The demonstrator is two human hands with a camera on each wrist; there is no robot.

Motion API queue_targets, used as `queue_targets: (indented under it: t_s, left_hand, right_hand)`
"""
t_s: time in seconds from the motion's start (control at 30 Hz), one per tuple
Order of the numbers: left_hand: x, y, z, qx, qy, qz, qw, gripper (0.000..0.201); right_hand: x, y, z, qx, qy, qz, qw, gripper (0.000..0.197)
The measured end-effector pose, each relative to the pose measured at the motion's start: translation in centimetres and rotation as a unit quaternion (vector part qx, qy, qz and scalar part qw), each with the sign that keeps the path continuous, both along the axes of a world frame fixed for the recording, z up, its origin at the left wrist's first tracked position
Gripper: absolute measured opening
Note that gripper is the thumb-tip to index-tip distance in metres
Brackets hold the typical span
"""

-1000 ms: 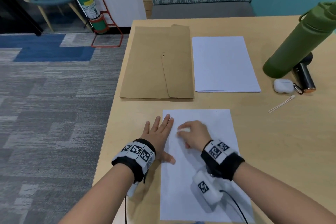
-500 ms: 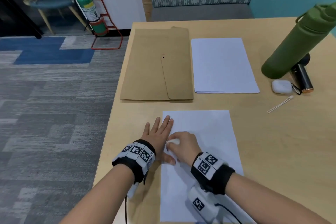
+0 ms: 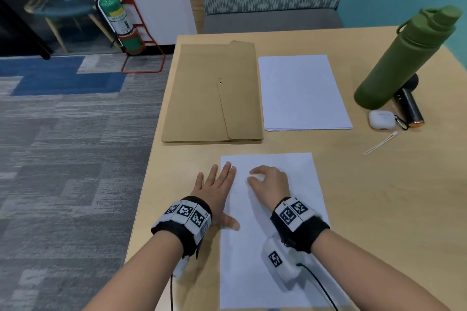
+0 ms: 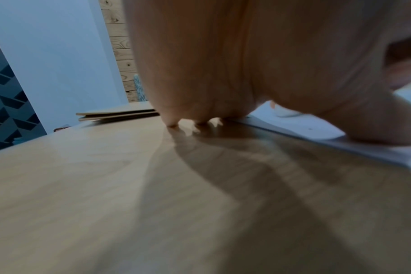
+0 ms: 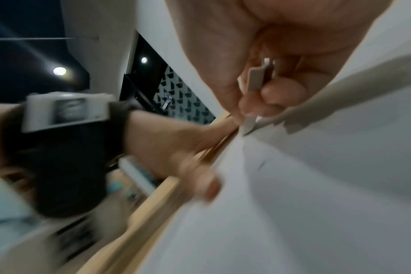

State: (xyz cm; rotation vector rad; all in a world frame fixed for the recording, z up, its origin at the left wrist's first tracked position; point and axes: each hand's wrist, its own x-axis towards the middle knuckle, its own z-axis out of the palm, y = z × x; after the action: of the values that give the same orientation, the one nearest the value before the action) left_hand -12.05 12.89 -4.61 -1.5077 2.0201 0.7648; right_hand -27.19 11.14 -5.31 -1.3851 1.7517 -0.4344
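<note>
The thin white sheet of paper [image 3: 242,272] lies flat on the smooth wooden table [image 3: 379,209], near its front edge. The right hand [image 3: 270,182] has its fingers curled and pinches a small white tool [image 3: 258,177] against the sheet. The left hand [image 3: 217,189] lies flat across the sheet's left edge, fingers straight and a little apart. Only the right wrist view shows the tool's flat shape and metal end.

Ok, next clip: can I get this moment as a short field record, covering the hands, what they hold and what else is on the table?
surface: wooden table
work piece: single sheet of paper, lying flat near the front edge
left hand: flat, fingers straight, pressing the table and the sheet's left edge
right hand: fingers curled round a small white tool, tip on the sheet; kind of tool unclear
behind the sheet: brown envelope, paper stack
far right: green bottle, white earbud case
</note>
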Motion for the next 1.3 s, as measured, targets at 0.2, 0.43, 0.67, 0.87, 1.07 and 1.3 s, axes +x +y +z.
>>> queue_targets:
  t_s: [0.2, 0.43, 0.67, 0.87, 1.07, 1.3]
  left_hand:
    - [0.0, 0.0, -0.1, -0.001, -0.004, -0.003, 1.0, 0.129]
    - [0.0, 0.0, -0.1, -0.003, -0.007, -0.002, 1.0, 0.129]
    - [0.1, 0.0, -0.3, -0.014, -0.009, -0.003, 1.0, 0.128]
    - [0.1, 0.1, -0.3, -0.02, -0.005, -0.001, 1.0, 0.129]
    - [0.2, 0.2, -0.4, -0.029, -0.001, 0.0, 1.0, 0.128]
    - [0.2, 0.2, -0.4, -0.03, -0.002, -0.002, 1.0, 0.128]
  right_hand:
    - [1.4, 2.8, -0.2, 0.014, -0.001, 0.13, 0.991, 0.028]
    - [1.2, 2.2, -0.3, -0.005, -0.005, 0.088, 0.996, 0.029]
    - [1.2, 0.0, -0.4, 0.001, -0.017, 0.102, 0.995, 0.027]
    - [1.0, 2.9, -0.2, 0.059, -0.027, 0.217, 0.974, 0.024]
    - [2.0, 1.9, -0.2, 0.025, -0.012, 0.139, 0.99, 0.027]
    - [1.4, 1.2, 0.3, 0.02, 0.004, 0.166, 0.986, 0.027]
